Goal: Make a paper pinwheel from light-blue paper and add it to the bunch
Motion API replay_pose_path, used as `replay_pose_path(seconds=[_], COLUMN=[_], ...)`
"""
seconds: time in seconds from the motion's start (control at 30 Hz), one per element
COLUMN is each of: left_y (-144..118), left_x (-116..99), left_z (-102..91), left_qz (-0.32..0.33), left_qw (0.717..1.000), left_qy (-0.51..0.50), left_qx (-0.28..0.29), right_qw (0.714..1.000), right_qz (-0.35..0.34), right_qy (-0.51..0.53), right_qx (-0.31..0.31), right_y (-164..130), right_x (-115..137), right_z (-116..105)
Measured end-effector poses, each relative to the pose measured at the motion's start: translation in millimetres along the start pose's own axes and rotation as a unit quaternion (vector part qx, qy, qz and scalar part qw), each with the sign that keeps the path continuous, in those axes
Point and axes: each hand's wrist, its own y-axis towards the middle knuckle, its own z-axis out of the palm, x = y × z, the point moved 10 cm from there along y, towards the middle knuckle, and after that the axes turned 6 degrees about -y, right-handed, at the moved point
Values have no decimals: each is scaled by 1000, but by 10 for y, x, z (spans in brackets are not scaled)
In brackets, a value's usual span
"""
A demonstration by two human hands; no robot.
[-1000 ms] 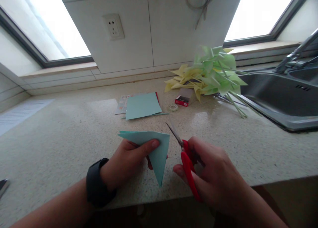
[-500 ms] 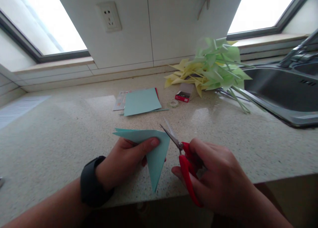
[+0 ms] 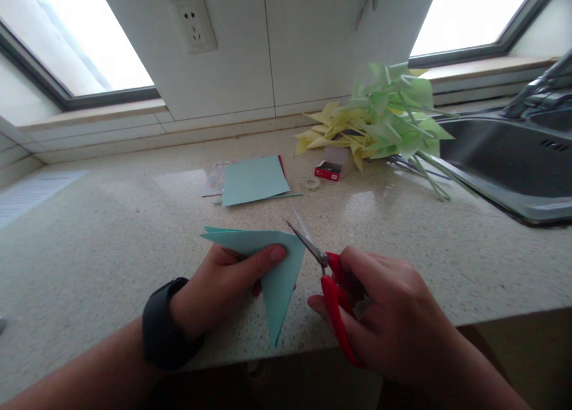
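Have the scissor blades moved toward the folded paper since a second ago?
Yes. The scissors have opened and shifted left; their blade tips now sit at the folded blue paper corner, held by the left hand.

No writing, brand, number or sign can be read anywhere in the view. The small red box [image 3: 329, 170] on the worktop [image 3: 111, 243] carries marks too blurred to make out. The printed sheet [image 3: 214, 182] sticking out from under the teal paper stack [image 3: 253, 180] shows coloured print, but nothing legible. The wall socket [image 3: 193, 22] bears no readable marking.
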Motion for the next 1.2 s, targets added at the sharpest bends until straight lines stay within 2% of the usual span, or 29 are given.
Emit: replay_pose_path(seconds=[0.4,0.77,1.2], left_y=[-9,13,-1], left_x=[42,-16,13], left_z=[-39,-16,-13], left_qz=[-23,-5,-15], left_qw=[999,999,999], left_qy=[-18,-49,-23], left_qx=[-15,-14,-16], right_qw=[1000,1000,1000], right_qz=[7,14,11], right_qy=[-1,-1,9], right_qx=[4,19,18], right_y=[-8,6,47], right_x=[-1,-16,-2], right_z=[-13,17,8])
